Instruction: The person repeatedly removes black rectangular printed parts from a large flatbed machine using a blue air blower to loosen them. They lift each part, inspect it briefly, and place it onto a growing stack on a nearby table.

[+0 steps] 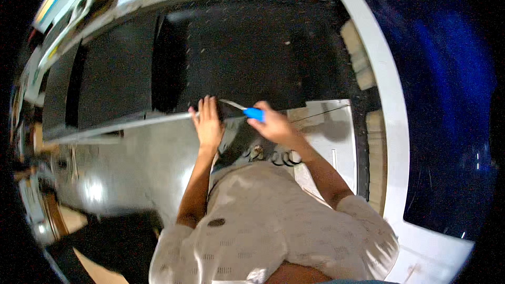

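My right hand (271, 123) is closed round a blue-handled tool with a thin metal shaft (254, 114). Its shaft points left and slightly away from me, and the tip reaches the black sheet (242, 47) close to my left fingers. Blur hides the exact shape of the tip. My left hand (208, 123) lies flat with its fingers stretched out on the near edge of the black sheet, holding nothing. The sheet covers a wide panel in front of me, with small light marks dotted over it.
A white frame (386, 79) curves along the right, beside a dark blue surface (452, 73). Light blocks (359, 55) sit inside that frame. A white panel (329, 137) and a black coiled cord (284, 158) are near my right forearm. Tools and clutter line the far-left bench.
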Motion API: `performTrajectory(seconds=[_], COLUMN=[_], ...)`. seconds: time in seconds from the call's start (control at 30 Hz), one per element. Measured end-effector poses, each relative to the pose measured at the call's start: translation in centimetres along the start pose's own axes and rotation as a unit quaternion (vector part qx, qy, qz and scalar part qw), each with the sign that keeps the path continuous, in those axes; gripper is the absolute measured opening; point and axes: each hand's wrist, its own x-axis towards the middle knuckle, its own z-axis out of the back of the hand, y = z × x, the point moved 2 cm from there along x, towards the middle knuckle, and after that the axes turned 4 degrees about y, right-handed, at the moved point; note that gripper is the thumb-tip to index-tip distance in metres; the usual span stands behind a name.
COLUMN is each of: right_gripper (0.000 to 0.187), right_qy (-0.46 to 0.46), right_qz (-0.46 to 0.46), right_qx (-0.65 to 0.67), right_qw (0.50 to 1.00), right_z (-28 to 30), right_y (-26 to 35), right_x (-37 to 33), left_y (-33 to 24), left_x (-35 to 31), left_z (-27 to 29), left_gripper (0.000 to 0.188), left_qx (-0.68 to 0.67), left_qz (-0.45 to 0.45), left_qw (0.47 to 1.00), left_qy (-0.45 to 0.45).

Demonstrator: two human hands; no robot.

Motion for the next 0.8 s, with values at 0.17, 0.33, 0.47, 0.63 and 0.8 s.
performTrajectory(seconds=[0.17, 0.33, 0.47, 0.63, 0.8], right_gripper=[0.041, 0.048, 0.041, 0.025, 0.024], right_qy=[-0.043, -0.256, -0.182, -0.283, -0.151], right_qz=[-0.041, -0.264, -0.256, -0.287, -0.256], right_qx=[-0.076, -0.108, 0.005, 0.029, 0.272], right_qw=[0.995, 0.924, 0.949, 0.915, 0.915], right_z=[0.3, 7.8, 7.5, 5.8, 3.2], right_y=[3.7, -2.8, -7.5, -8.0, -6.1], right_x=[8.2, 6.7, -1.1, -9.8, -12.4], left_y=[1.1, 2.5, 3.0, 3.3, 4.4], left_x=[0.8, 1.3, 1.4, 1.8, 1.0], left_z=[-0.5, -2.2, -1.8, -0.7, -0.9], left_gripper=[0.081, 0.100, 0.097, 0.097, 0.094], left_qx=[0.036, 0.074, -0.035, -0.065, 0.003], left_qz=[-0.030, -0.078, -0.112, -0.172, -0.183], left_qw=[0.999, 0.994, 0.992, 0.983, 0.982], left_qy=[0.028, -0.014, -0.040, -0.020, 0.052])
